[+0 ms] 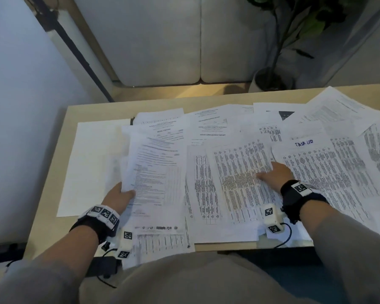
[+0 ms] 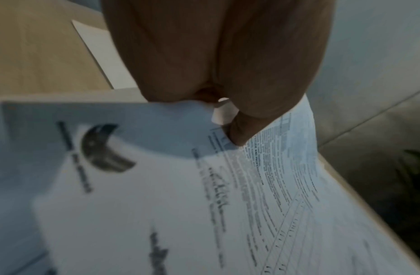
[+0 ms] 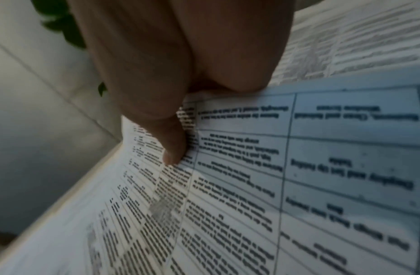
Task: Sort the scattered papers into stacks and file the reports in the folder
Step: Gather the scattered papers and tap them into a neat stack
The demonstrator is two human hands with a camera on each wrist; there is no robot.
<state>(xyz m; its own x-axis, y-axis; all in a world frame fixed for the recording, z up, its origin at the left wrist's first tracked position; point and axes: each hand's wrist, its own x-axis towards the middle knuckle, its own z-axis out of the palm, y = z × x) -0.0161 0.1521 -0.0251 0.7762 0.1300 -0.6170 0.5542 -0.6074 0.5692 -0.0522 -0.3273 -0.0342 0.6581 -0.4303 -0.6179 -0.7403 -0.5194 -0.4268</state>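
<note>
Printed papers cover the wooden table (image 1: 58,167). My left hand (image 1: 123,194) grips a sheaf of report sheets (image 1: 156,167) by its lower left corner, lifted off the pile; its thumb (image 2: 239,134) lies on top of the report sheets (image 2: 204,204). My right hand (image 1: 272,174) pinches the right edge of a dense table sheet (image 1: 239,183), with the thumb (image 3: 173,148) on the table sheet (image 3: 251,167) and the fingers hidden beneath. A sheet handwritten "Task list" (image 1: 316,163) lies just right of that hand. No folder is plainly visible.
A blank white sheet (image 1: 90,163) lies at the table's left. Report headers (image 1: 162,128) and more table printouts overlap toward the back and right, some overhanging the edges. A dark corner (image 1: 132,120) peeks from under the papers. Beyond stand a sofa (image 1: 162,40) and a potted plant (image 1: 272,80).
</note>
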